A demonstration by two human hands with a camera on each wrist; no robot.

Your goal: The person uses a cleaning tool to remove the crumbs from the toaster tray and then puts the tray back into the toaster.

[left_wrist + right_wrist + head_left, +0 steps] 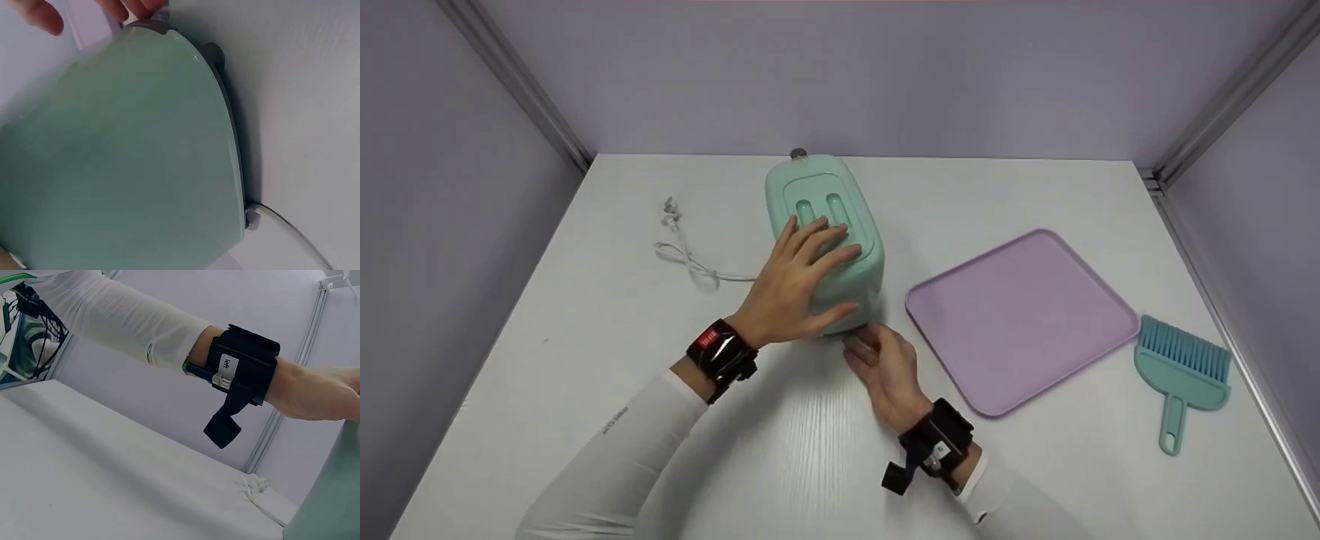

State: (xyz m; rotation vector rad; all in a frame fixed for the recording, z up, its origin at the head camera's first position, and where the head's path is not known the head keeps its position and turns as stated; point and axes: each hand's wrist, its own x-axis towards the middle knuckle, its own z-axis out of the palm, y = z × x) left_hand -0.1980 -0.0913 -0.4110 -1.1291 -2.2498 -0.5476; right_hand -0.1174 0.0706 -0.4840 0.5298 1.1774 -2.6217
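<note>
A mint-green toaster [855,277] with two slots in its top stands lengthwise on the white table. My left hand [799,289] rests on its top, fingers spread and the thumb over the near end. In the right wrist view the left hand [309,394] also shows on the upper edge of the toaster [337,495]. My right hand [889,367] is low at the near end, with its bent fingers at the base. The left wrist view shows right-hand fingers [135,7] by the dark base rim [151,25]; whether they pinch anything is hidden.
A purple tray [1020,322] lies right of the toaster. Beyond it, near the table's right edge, is a teal hand brush [1181,375]. A white cord [690,262] with a plug runs out to the left. Pale walls [870,75] enclose the table's back and sides.
</note>
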